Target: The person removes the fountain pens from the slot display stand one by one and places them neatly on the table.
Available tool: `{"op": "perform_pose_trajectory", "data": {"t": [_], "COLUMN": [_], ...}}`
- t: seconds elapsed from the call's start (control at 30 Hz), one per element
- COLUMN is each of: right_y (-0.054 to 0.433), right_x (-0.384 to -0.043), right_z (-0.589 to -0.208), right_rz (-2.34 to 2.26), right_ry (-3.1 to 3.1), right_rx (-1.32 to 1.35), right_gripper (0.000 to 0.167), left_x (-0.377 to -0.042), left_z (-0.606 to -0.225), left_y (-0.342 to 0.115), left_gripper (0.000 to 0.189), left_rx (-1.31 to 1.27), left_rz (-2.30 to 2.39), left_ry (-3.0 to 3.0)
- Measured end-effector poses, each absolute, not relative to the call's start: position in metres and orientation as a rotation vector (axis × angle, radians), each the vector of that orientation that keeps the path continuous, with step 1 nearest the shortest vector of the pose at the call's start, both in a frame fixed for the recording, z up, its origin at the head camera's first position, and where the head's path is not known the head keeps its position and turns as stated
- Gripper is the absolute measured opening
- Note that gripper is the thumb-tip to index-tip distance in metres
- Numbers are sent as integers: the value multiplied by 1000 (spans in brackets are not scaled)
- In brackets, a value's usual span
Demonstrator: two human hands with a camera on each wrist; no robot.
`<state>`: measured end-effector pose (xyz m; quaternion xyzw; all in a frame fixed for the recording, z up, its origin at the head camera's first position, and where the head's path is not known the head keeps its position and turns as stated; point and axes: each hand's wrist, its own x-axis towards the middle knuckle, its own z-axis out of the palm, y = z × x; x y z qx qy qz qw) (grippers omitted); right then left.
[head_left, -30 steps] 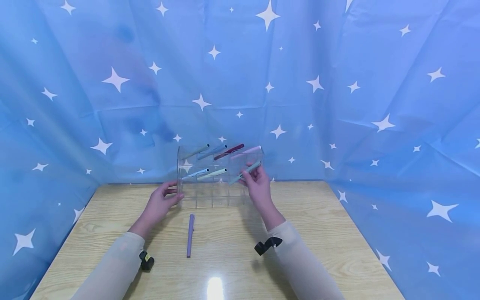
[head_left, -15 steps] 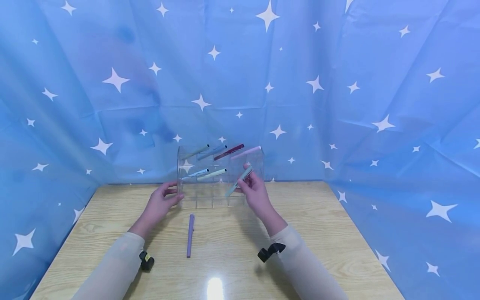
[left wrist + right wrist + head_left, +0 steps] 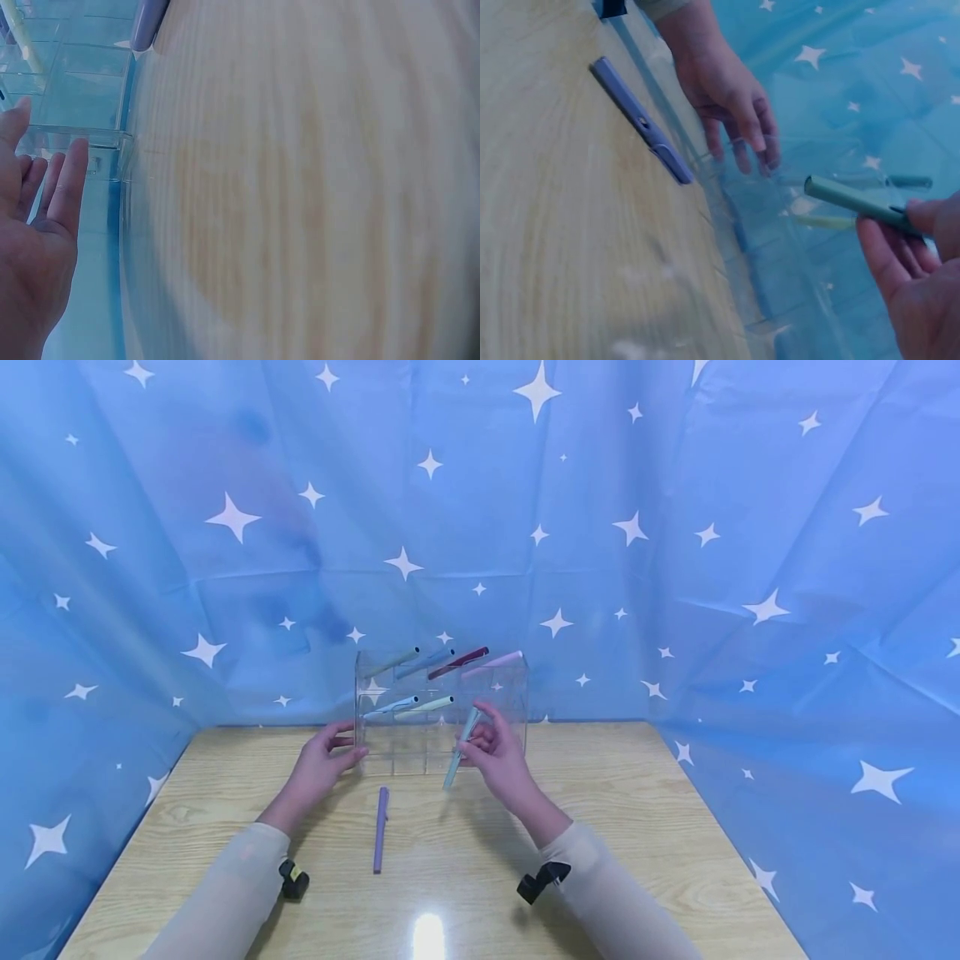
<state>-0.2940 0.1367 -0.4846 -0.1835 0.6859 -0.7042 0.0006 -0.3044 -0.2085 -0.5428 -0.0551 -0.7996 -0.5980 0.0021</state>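
A clear acrylic pen rack stands at the back of the table. My left hand touches its left edge with fairly straight fingers, the thumb at the front; in the left wrist view the fingertips meet the clear wall. My right hand pinches a teal pen between thumb and fingers, in front of the rack's right part. This pen tilts, with its lower end toward the table. A purple pen lies on the table before the rack.
Green, blue, dark red and pink pens lie slanted in the rack's upper row. Light blue and pale green pens lie in the row below. A blue starry curtain hangs behind.
My right hand has drawn the teal pen down and toward me, away from the rack's right compartments, and turned it steeper. The left hand has stayed at the rack's edge.
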Motion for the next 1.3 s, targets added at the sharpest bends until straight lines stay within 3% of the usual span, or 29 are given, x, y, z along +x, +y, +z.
{"op": "perform_pose_trajectory", "data": {"t": [1.3], "right_y": [85], "right_x": [-261], "right_z": [-532], "right_rz": [-1868], "right_ry": [2040], "right_rx": [-542], "right_gripper": [77], "left_x": [-302], "left_z": [-539], "left_y": [-209], "left_gripper": [65], "left_rx": [-191], "left_rz": [-1915], "left_ry": [-2477]}}
